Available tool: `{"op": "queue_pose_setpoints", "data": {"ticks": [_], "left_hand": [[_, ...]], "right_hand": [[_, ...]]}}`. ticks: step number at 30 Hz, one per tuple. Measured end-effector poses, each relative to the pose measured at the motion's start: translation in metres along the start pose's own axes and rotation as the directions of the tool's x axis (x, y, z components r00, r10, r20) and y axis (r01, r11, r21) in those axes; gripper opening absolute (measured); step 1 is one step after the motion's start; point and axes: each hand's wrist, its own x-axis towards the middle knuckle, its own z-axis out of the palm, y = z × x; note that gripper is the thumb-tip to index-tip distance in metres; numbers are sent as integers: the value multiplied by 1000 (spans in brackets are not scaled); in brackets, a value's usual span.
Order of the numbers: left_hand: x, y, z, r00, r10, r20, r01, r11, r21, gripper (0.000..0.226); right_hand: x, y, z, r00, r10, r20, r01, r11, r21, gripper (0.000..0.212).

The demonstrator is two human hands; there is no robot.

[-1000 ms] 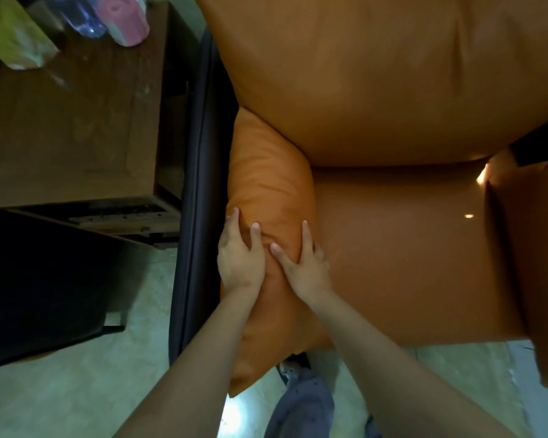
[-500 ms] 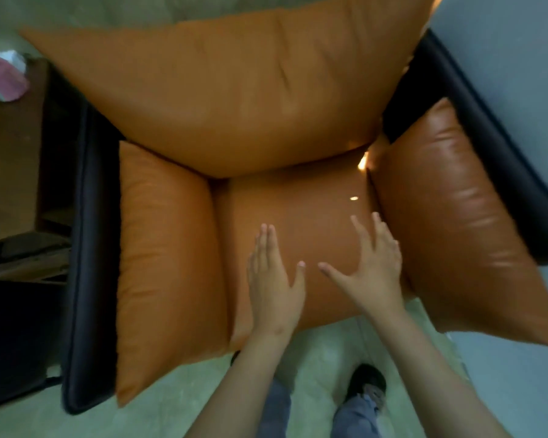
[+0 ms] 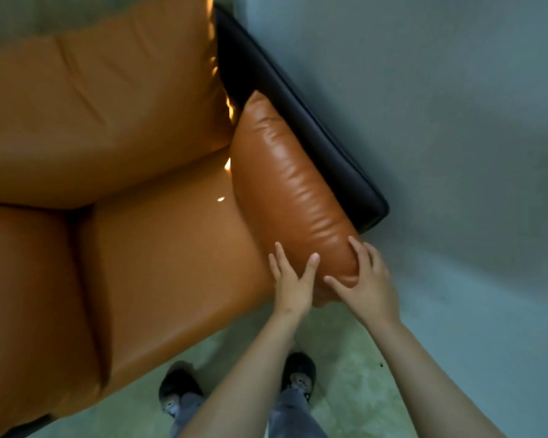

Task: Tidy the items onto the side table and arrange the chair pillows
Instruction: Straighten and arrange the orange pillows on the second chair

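Observation:
The right side pillow, shiny orange leather, stands along the chair's dark right armrest. My left hand presses its inner face near the front end, fingers spread. My right hand wraps the pillow's front end from the outside, thumb across its tip. The large orange back pillow leans at the top. The left side pillow lies at the left, beside the orange seat cushion. The side table is out of view.
A grey wall runs close along the chair's right side. Pale green floor lies in front of the chair, with my two dark shoes on it near the seat's front edge.
My hands left the left side pillow, crossed over the seat cushion and now hold the front end of the right side pillow. The view swung right, and the side table dropped out.

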Motion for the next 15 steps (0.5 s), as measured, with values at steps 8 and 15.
{"op": "queue_pose_setpoints", "data": {"ticks": [8,15], "left_hand": [[30,9,50,974,-198,-110,186,976,-110,111],[96,51,7,954,-90,-285,51,989,-141,92]], "right_hand": [[16,18,12,979,166,118,-185,967,178,97],[90,-58,13,996,84,3,-84,986,147,88]]}}
